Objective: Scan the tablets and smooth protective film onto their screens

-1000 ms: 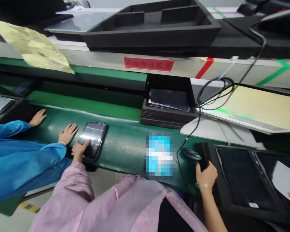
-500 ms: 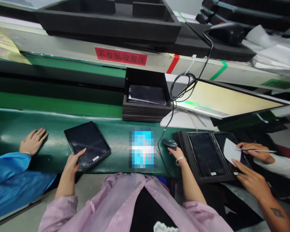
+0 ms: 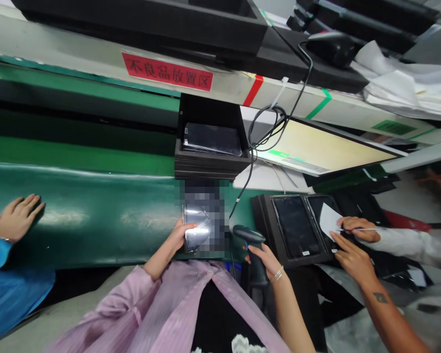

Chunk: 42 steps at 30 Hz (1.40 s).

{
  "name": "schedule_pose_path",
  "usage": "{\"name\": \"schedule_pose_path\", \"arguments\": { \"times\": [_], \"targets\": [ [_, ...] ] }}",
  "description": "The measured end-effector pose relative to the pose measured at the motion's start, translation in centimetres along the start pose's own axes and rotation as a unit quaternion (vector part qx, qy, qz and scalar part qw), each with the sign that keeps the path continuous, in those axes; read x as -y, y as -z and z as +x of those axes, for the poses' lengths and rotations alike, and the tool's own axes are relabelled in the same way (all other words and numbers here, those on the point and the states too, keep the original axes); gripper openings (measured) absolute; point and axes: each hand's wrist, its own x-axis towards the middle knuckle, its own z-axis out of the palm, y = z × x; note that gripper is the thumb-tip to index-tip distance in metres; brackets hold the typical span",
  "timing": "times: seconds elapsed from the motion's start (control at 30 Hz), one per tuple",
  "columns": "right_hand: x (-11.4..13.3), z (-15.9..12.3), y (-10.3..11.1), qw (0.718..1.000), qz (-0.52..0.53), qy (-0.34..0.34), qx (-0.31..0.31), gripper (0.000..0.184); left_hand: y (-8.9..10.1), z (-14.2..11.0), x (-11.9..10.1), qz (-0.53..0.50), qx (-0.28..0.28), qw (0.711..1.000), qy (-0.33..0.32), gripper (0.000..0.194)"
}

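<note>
My left hand (image 3: 177,235) is closed on the near left edge of a tablet (image 3: 197,231), thumb on top. Its visible part looks shiny and grey, while a pixelated patch hides the rest. The fingers of my right hand (image 3: 267,261) wrap around the handle of a dark barcode scanner (image 3: 250,235). The scanner's head points left, towards the tablet, and a small blue light shows by its handle.
Behind the tablet stands a stack of black foam trays (image 3: 211,169) with panels (image 3: 213,138). A cable (image 3: 244,189) hangs near the monitor (image 3: 323,144). At right, a co-worker's hands (image 3: 353,250) hold paper and a pen over a tray; another person's hand (image 3: 16,218) rests at left.
My left hand has moved right, bringing the tablet in front of me. My right hand has drawn the scanner nearer and lower. The view has shifted to the right.
</note>
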Motion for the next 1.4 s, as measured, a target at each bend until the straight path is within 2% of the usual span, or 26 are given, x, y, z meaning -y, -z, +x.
{"name": "schedule_pose_path", "arguments": {
  "times": [0.1,0.27,0.4,0.53,0.67,0.83,1.07,1.17,1.27,1.4],
  "targets": [
    [-1.0,-3.4,-0.2,0.999,-0.003,-0.026,0.021,0.055,-1.4,1.4,1.4,0.006,0.027,1.0,0.007,0.059],
    [-2.5,-6.3,-2.2,0.998,-0.024,-0.064,0.016,0.056,-1.2,1.8,2.1,0.038,0.049,0.998,-0.007,0.063],
    [-2.5,-6.2,-4.6,0.996,-0.063,-0.051,0.024,0.054,-1.0,1.8,2.3,0.054,0.056,0.997,-0.018,0.063],
    [-1.7,-5.5,-5.8,0.993,-0.116,-0.017,0.028,0.048,-1.0,1.8,2.3,0.059,0.061,0.996,-0.023,0.065],
    [-1.3,-5.1,-5.9,0.987,-0.157,0.009,0.033,0.042,-0.9,1.9,2.2,0.062,0.065,0.996,-0.023,0.064],
    [-1.4,-4.9,-5.7,0.988,-0.152,0.011,0.031,0.039,-0.9,2.0,2.4,0.061,0.065,0.996,-0.028,0.065],
    [-1.9,-4.7,-5.5,0.99,-0.136,-0.001,0.03,0.045,-0.7,2.0,2.5,0.064,0.082,0.994,-0.027,0.063],
    [-2.4,-3.5,-4.4,0.99,-0.138,0.019,-0.001,0.045,-0.6,2.0,2.3,0.07,0.086,0.994,-0.019,0.063],
    [-2.6,-1.5,-2.6,0.981,-0.169,0.05,-0.082,0.04,-0.6,2.0,2.1,0.077,0.089,0.993,-0.011,0.062],
    [-1.8,2.0,-0.2,0.937,-0.282,0.084,-0.187,0.029,-0.2,1.7,2.1,0.088,0.081,0.993,-0.003,0.067]
  ]
}}
